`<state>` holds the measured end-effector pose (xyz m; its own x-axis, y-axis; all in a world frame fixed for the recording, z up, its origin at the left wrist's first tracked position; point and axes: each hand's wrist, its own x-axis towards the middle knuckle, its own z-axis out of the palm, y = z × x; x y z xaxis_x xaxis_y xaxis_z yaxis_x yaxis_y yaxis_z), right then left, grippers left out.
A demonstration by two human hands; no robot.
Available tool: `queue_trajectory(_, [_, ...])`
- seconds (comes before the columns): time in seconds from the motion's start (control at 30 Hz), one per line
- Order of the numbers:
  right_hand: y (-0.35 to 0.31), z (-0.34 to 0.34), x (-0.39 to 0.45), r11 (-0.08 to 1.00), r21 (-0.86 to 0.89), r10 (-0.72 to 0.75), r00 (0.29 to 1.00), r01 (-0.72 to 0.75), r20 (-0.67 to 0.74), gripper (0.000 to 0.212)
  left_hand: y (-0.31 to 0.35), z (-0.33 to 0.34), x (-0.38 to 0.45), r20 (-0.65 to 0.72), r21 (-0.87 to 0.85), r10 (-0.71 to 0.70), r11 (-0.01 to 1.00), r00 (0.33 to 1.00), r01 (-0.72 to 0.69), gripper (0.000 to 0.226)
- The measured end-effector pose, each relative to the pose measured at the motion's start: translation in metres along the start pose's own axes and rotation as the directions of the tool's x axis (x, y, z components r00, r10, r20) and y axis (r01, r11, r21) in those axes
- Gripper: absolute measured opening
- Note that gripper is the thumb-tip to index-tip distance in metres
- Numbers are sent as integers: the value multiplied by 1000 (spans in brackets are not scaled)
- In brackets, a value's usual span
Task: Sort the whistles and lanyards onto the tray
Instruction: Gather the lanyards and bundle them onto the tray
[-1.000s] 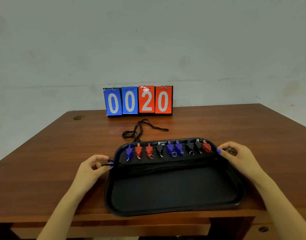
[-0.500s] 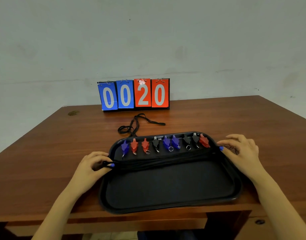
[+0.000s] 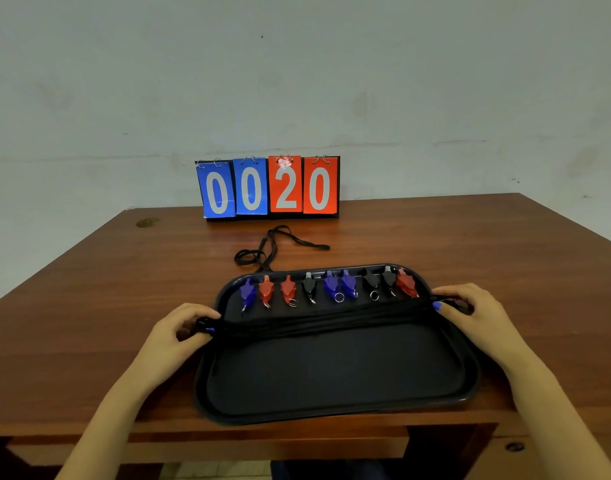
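Observation:
A black tray [image 3: 331, 408] lies at the near edge of the wooden table. Along its far side stands a row of several whistles [image 3: 328, 285], blue, red and black, each with a small ring. A bundle of black lanyards [image 3: 325, 322] stretches straight across the tray just in front of that row. My left hand [image 3: 179, 332] pinches the bundle's left end at the tray's left rim. My right hand [image 3: 470, 311] pinches its right end at the right rim. One more black lanyard [image 3: 273, 249] lies loose on the table behind the tray.
A flip scoreboard [image 3: 267, 187] reading 0020 stands at the back of the table [image 3: 89, 306] against the wall. The tray's front rim sits near the table's front edge.
Both hands stay on the lanyard bundle's ends. The right fingers have curled in from a more spread pose. The view has shifted slightly.

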<state>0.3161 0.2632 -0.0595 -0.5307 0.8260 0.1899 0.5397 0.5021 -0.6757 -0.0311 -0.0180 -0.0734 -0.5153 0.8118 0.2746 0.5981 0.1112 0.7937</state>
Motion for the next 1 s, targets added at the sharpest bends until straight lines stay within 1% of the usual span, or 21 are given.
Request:
queue_trajectory(0.07, [-1,0,0,998,65,-1,1000,2,-19,17,0,-1,-1,43,-35,-1,999,999,3,49])
queue_trajectory(0.17, [0,0,0,995,99,-7,998,13,-55,15,1,-1,-1,72,-61,5,998,997,-1,48])
queue_trajectory(0.27, [-1,0,0,993,115,-28,999,32,-37,18,0,0,0,64,-30,-1,1000,998,3,42])
queue_trajectory(0.33, [0,0,0,996,78,-51,999,52,-7,23,-1,0,1,51,-14,2,1000,999,-1,40])
queue_trajectory(0.43, [1,1,0,999,37,-33,999,33,13,25,-3,1,1,39,-12,10,1000,999,-9,38])
queue_trajectory(0.57, [1,1,1,995,97,-18,1000,19,-16,23,-3,1,1,30,-28,6,1000,1000,-5,37])
queue_trajectory(0.7, [2,1,2,984,174,-12,996,28,-87,14,-2,0,1,32,-34,-2,999,999,3,38])
queue_trajectory(1.0, [5,1,4,980,198,25,995,-5,-99,15,2,0,-1,13,-22,-15,1000,1000,16,39])
